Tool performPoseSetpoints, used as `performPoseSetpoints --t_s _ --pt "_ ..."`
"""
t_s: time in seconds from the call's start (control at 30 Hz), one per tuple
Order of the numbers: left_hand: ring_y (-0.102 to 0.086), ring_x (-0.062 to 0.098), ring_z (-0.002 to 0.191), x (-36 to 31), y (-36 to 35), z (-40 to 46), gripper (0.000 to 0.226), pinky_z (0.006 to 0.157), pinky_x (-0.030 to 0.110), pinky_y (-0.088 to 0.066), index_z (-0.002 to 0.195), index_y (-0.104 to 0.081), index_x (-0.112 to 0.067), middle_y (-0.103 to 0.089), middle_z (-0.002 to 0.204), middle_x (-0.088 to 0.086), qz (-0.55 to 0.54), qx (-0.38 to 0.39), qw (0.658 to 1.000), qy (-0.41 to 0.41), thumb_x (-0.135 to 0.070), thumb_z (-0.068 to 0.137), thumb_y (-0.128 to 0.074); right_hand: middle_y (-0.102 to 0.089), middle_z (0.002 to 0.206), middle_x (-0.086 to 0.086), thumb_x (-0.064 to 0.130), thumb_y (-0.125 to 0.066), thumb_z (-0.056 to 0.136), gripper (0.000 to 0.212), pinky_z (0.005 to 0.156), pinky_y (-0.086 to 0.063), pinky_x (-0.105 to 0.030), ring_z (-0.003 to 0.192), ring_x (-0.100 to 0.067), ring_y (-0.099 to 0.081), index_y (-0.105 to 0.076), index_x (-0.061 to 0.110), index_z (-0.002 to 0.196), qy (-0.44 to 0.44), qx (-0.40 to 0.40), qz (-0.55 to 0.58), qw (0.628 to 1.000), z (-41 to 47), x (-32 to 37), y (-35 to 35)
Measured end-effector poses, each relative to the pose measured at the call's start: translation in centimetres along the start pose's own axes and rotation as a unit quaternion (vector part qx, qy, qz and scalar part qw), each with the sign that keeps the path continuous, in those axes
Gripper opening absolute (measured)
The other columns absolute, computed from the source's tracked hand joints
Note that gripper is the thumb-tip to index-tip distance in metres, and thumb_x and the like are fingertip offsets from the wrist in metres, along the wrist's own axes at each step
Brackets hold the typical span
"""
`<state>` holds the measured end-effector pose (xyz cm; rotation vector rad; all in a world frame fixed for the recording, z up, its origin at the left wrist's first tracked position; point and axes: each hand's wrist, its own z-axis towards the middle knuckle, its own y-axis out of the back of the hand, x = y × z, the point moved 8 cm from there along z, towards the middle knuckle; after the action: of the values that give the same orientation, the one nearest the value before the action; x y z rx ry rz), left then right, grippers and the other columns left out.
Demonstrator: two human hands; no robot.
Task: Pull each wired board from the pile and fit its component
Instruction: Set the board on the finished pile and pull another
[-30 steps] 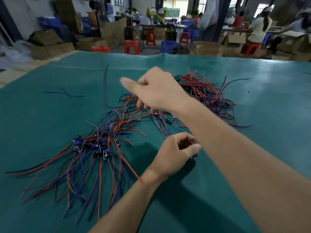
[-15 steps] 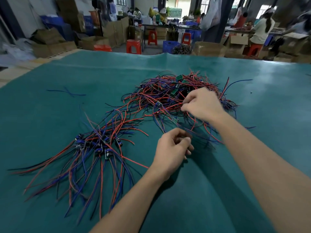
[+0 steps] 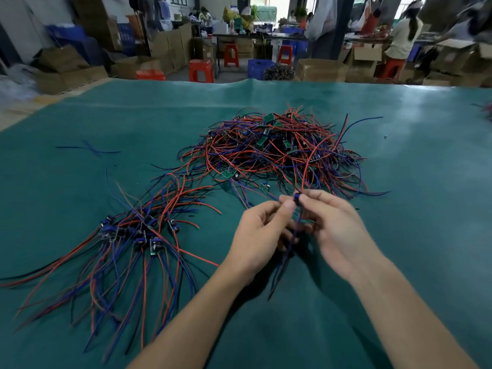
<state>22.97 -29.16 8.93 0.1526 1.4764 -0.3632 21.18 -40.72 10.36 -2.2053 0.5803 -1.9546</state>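
Note:
A tangled pile of wired boards, small green boards with red, blue and black leads, lies at the table's centre. A second bundle of wired boards with blue parts on them is spread at the left. My right hand pinches a small wired board between thumb and fingers; its red lead arcs up to the pile and its blue leads hang down. My left hand meets it with thumb and fingertips pinched at the board. What the left fingers hold is too small to see.
A green mat covers the table. Two loose blue wires lie at the far left. Behind the table's far edge are red stools, cardboard boxes and people at benches.
My right hand came back from the pile toward me with one wired board. My left hand rose to meet it, and both now pinch at the board above the mat.

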Motion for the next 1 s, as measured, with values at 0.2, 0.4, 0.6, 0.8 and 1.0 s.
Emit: performPoseSetpoints --t_s 0.2,0.4,0.6,0.8,1.0 --pt "-0.052 0.002 0.052 0.0 0.7 0.0 0.014 0.049 0.012 -0.039 0.093 -0.073 -0.014 -0.067 0.061 -0.006 -0.006 -0.016 1.0 -0.018 -0.004 0.097 -0.063 -0.07 0.089 -0.012 0.0 -0.061 0.093 0.011 0.06 -0.049 -0.027 0.064 -0.015 -0.062 -0.069 0.008 0.093 0.014 0.015 -0.003 1.0 0.1 -1.0 -0.3" --pt "-0.044 0.0 0.05 0.2 0.7 0.1 0.025 0.051 0.013 -0.036 0.077 -0.069 -0.016 -0.058 0.055 -0.011 0.055 -0.026 0.998 -0.008 0.001 0.094 -0.061 -0.071 0.08 -0.002 0.003 -0.072 0.088 0.009 0.058 -0.043 -0.022 0.066 -0.009 -0.057 -0.079 0.008 0.092 0.086 -0.009 -0.101 0.991 0.3 0.3 1.0" --pt "-0.055 0.015 0.062 0.5 0.1 0.0 0.012 0.06 0.027 -0.047 0.09 -0.065 -0.003 -0.066 0.073 0.007 0.086 -0.004 0.996 -0.001 -0.004 0.099 -0.058 -0.071 0.079 -0.007 -0.002 -0.075 0.084 0.009 0.056 -0.048 -0.019 0.065 -0.01 -0.059 -0.078 0.007 0.083 0.095 0.037 -0.129 0.986 0.3 0.8 1.2" --pt "-0.047 0.005 0.047 0.7 0.1 0.1 0.02 0.046 0.015 -0.039 0.082 -0.064 -0.014 -0.059 0.058 -0.007 0.088 0.012 0.996 -0.001 -0.007 0.1 -0.058 -0.069 0.066 -0.009 0.01 -0.083 0.07 0.008 0.05 -0.05 -0.021 0.056 -0.014 -0.062 -0.075 0.011 0.071 0.129 -0.011 -0.11 0.986 0.3 2.2 2.9" --pt "-0.041 0.003 0.044 0.9 -0.3 0.2 0.016 0.045 0.015 -0.033 0.086 -0.067 -0.007 -0.058 0.054 -0.009 0.105 0.034 0.994 -0.005 -0.008 0.1 -0.06 -0.071 0.061 -0.009 -0.002 -0.079 0.081 0.016 0.05 -0.055 -0.024 0.05 -0.018 -0.066 -0.071 0.008 0.072 0.205 -0.094 -0.166 0.96 0.2 4.1 5.0"
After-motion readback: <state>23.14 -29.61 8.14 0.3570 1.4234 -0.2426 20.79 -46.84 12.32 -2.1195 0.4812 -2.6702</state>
